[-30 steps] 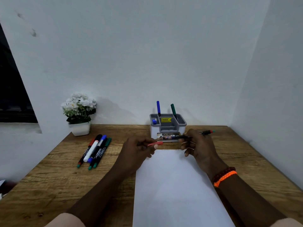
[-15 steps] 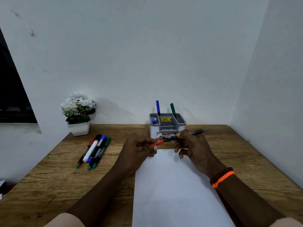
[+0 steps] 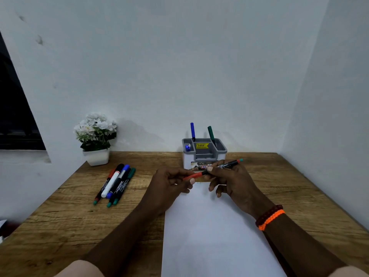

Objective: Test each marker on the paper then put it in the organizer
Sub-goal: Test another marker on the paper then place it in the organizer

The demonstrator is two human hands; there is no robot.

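Both hands hold one black marker point(image 3: 225, 164) with a red cap point(image 3: 193, 175) level above the far end of the white paper point(image 3: 209, 226). My left hand point(image 3: 169, 184) pinches the red cap. My right hand point(image 3: 233, 180) grips the black barrel, whose red and green tail points right. Cap and barrel meet in one line; I cannot tell how firmly they are joined. Just behind stands the grey and white organizer point(image 3: 221, 149), with a blue marker point(image 3: 192, 130) and a green marker point(image 3: 210, 133) upright in it.
Several loose markers point(image 3: 115, 184) lie in a bunch on the wooden table point(image 3: 299, 196) to the left. A white pot of white flowers point(image 3: 95, 140) stands at the back left. Walls close the table at the back and right.
My right hand has moved left with the barrel, closing the gap to the red cap in my left hand. Cap and barrel now touch.
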